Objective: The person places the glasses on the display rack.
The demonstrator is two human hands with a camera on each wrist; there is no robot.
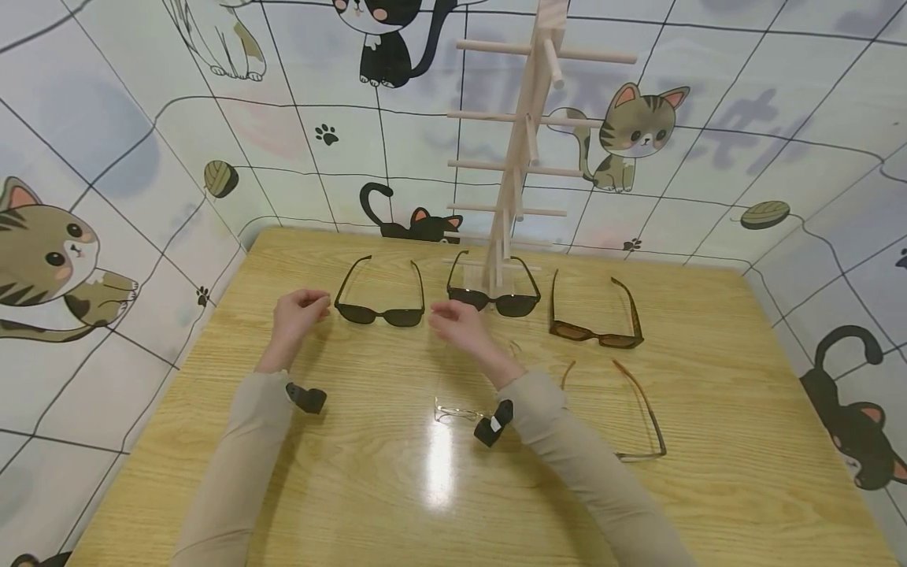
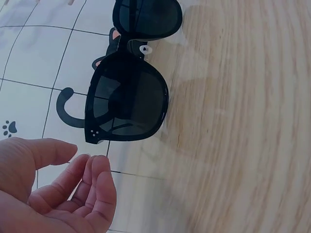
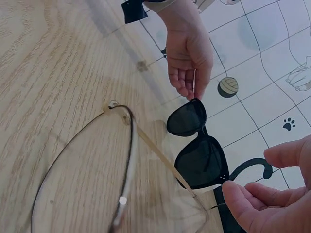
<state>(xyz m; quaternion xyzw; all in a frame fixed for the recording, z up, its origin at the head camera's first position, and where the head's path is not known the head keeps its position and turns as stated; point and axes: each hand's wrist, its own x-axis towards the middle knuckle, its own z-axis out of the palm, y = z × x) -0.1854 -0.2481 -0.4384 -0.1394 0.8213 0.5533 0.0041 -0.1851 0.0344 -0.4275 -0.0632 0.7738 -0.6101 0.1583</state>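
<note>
Black sunglasses (image 1: 380,316) lie on the table between my two hands, lenses toward me and temples spread toward the wall. Just off their left corner is my left hand (image 1: 298,316), fingers bent softly with a gap to the thumb; in the left wrist view, bare space separates the fingertips from the frame (image 2: 127,97). My right hand (image 1: 460,324) is near the right corner, thumb and fingers parted around nothing in the right wrist view. Beyond it, a second pair of black sunglasses (image 1: 516,305) stands at the base of the wooden rack (image 1: 520,157).
Brown sunglasses (image 1: 615,341) lie to the right. Thin metal-rimmed glasses (image 1: 457,413) lie under my right wrist, and glasses with brown temples (image 1: 648,409) are partly hidden by my right forearm. The rack's pegs stick out sideways before the cat-print wall (image 1: 397,142).
</note>
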